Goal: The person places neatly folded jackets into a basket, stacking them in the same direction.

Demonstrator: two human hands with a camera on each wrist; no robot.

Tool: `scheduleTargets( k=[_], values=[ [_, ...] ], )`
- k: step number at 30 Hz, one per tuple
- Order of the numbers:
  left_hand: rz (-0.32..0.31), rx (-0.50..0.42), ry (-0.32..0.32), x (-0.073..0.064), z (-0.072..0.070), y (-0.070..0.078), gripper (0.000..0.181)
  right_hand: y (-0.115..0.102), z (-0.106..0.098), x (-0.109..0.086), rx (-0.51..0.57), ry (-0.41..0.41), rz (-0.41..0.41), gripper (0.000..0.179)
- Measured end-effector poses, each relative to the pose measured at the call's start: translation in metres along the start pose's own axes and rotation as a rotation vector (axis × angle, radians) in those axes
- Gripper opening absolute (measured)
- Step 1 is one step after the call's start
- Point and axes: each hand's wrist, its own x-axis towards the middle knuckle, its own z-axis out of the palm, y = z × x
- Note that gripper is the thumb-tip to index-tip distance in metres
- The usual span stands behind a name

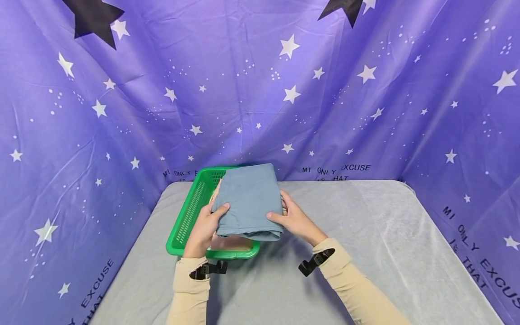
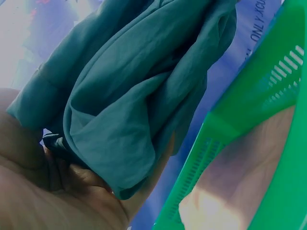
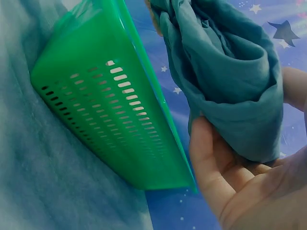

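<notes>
A folded blue-grey cloth point(image 1: 248, 198), possibly a garment, is held up over the right part of a green plastic basket point(image 1: 172, 246). My left hand point(image 1: 203, 228) grips its left edge, thumb on top and fingers beneath. On the opposite edge my right hand point(image 1: 298, 221) pinches it the same way. Both wrist views show the cloth's layered, loosely bunched folds point(image 2: 115, 120) between thumb and fingers. Under the cloth, a pale pinkish item point(image 1: 231, 243) lies in the basket; its kind cannot be told. A beige edge shows beside the cloth's left side.
The basket stands on a grey cloth-covered table point(image 1: 365, 225), at the left of its middle. Purple star-printed curtains point(image 1: 243, 90) enclose the table at the back and sides. Each wrist carries a black strap with a small camera point(image 1: 317, 261).
</notes>
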Motion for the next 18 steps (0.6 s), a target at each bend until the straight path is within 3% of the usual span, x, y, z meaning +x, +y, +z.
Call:
scheduleTargets(
  k=[9,18],
  values=[
    [0.006,0.07,0.014,-0.002,-0.017,-0.001,0.038,0.004,0.011,0.009,0.05,-0.051,-0.005,0.093],
    [-0.006,0.074,-0.002,-0.005,-0.03,-0.001,0.035,0.004,0.021,0.01,0.042,-0.059,0.06,0.097]
  ],
)
